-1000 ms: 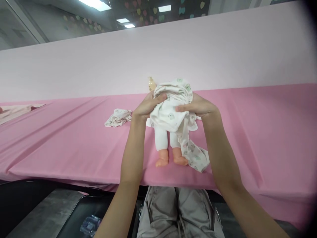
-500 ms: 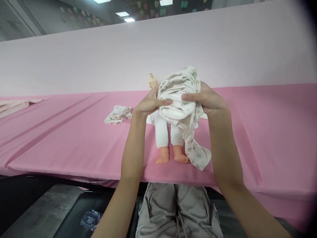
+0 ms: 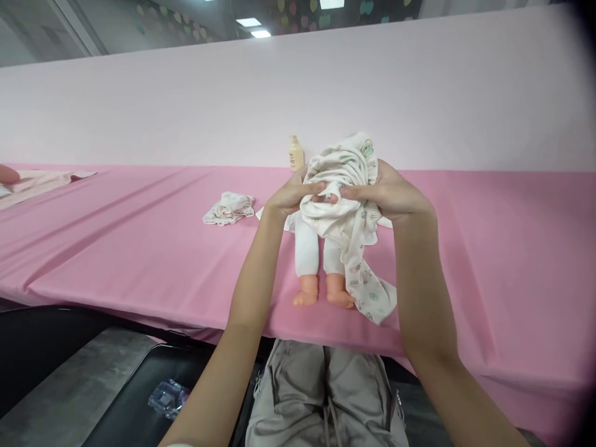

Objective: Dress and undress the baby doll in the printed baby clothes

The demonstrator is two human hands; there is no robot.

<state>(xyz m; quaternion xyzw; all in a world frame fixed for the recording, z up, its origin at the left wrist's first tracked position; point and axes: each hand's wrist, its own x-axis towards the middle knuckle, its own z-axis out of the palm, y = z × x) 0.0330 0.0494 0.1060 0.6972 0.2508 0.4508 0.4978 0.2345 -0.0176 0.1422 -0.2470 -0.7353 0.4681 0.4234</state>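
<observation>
One pink-covered table (image 3: pixel 153 267); on it a doll (image 3: pixel 306 251), white legs showing, upper body hidden. Patterned garment (image 3: pixel 342 226) held over it: gathering looks largely done, one end left hanging. Left hand (image 3: pixel 293 195) and right hand (image 3: pixel 401 191) pinch the bunched opening.

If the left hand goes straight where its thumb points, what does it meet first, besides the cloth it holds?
Probably the right hand, which holds the bunched cloth from the opposite side; exact depth is unclear.
</observation>
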